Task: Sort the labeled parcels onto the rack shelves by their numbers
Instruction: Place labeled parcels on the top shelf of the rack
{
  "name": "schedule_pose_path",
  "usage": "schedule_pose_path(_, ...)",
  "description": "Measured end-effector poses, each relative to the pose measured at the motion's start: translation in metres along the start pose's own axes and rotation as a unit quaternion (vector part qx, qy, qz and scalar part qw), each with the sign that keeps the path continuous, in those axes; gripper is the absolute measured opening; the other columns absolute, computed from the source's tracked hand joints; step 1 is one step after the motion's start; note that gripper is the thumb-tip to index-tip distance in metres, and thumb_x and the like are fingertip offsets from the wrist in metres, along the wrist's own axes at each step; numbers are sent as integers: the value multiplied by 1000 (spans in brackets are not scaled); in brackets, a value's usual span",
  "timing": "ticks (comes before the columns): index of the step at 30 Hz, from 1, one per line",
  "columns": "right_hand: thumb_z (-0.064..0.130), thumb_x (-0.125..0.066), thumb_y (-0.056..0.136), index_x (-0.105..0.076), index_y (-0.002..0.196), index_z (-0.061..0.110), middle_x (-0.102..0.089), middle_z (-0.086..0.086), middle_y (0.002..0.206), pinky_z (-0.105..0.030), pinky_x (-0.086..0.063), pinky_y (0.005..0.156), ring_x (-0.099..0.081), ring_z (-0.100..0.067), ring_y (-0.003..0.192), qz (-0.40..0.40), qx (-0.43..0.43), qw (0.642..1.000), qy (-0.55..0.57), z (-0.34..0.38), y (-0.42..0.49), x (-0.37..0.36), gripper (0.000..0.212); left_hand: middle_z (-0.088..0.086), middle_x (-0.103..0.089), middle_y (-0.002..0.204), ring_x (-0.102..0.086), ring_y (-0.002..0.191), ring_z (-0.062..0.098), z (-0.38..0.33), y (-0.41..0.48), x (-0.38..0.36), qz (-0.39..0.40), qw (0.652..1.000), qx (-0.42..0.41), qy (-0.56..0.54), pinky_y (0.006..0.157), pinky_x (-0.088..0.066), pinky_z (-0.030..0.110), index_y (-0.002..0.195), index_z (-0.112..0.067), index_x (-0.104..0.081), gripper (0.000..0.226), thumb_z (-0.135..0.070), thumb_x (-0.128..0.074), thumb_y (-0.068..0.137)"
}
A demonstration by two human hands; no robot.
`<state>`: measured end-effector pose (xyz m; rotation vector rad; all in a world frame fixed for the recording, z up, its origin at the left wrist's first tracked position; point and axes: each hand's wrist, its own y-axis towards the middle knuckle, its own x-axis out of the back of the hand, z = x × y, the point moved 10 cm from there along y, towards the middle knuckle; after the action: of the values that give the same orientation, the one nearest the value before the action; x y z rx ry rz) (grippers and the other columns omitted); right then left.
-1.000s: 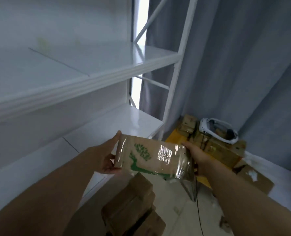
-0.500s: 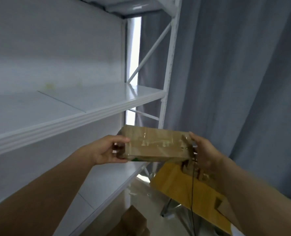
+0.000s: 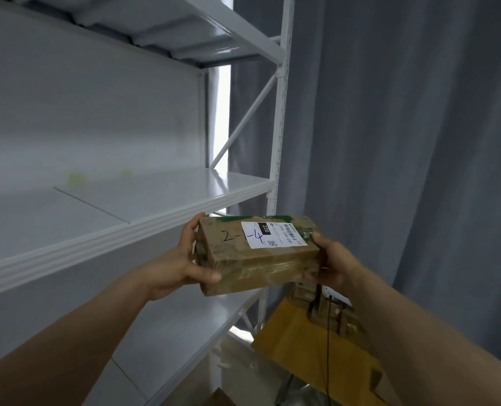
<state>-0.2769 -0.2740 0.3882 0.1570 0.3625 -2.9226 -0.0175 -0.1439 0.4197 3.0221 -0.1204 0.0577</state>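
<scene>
I hold a brown taped cardboard parcel (image 3: pixel 258 260) in both hands, just in front of the white rack's right end. Its upper face carries a white label and the handwritten number 2-1-4. My left hand (image 3: pixel 184 265) grips its left end, thumb on the front face. My right hand (image 3: pixel 333 260) grips its right end. The parcel hangs a little below the front lip of the middle shelf (image 3: pixel 161 200), which is bare. A lower shelf (image 3: pixel 184 326) lies beneath my left forearm and an upper shelf (image 3: pixel 214 33) runs overhead.
The rack's white upright post (image 3: pixel 280 127) with a diagonal brace stands just behind the parcel. Grey curtains (image 3: pixel 404 142) hang to the right. A yellow envelope (image 3: pixel 308 347) and cardboard boxes lie on the floor below my right hand, with a thin black cable (image 3: pixel 328 347) hanging there.
My view has tilted upward, from the floor boxes to the rack's shelves. Both hands lifted the parcel and turned it over, from the green-printed side to the face with the label and number.
</scene>
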Motion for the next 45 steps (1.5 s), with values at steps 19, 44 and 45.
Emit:
schedule_pose_path(19, 27, -73, 89, -50, 117, 17, -77, -10, 99, -53, -56, 91, -74, -29, 96, 73, 112, 991, 4, 37, 29, -48, 38, 1, -61, 133, -61, 119, 33, -2, 15, 65, -157, 985, 14, -69, 91, -51, 57, 137, -37, -43, 101, -15, -90, 50)
schedule_pose_path(44, 2, -56, 97, -44, 130, 28, -69, -7, 118, -34, -59, 82, -71, -20, 102, 165, 339, 893, 246, 268, -27, -158, 45, -5, -31, 140, -45, 128, 13, -347, -82, 43, -422, 736, -386, 362, 103, -49, 42, 136, -39, -35, 76, -66, -68, 73)
schedule_pose_path(45, 0, -56, 97, -45, 131, 31, -68, -5, 121, -35, -59, 83, -69, -20, 106, 169, 349, 888, 245, 279, -33, -165, 47, -6, -26, 141, -40, 131, 14, -360, -85, 45, -435, 715, -384, 391, 110, -42, 41, 141, -37, -32, 86, -66, -68, 69)
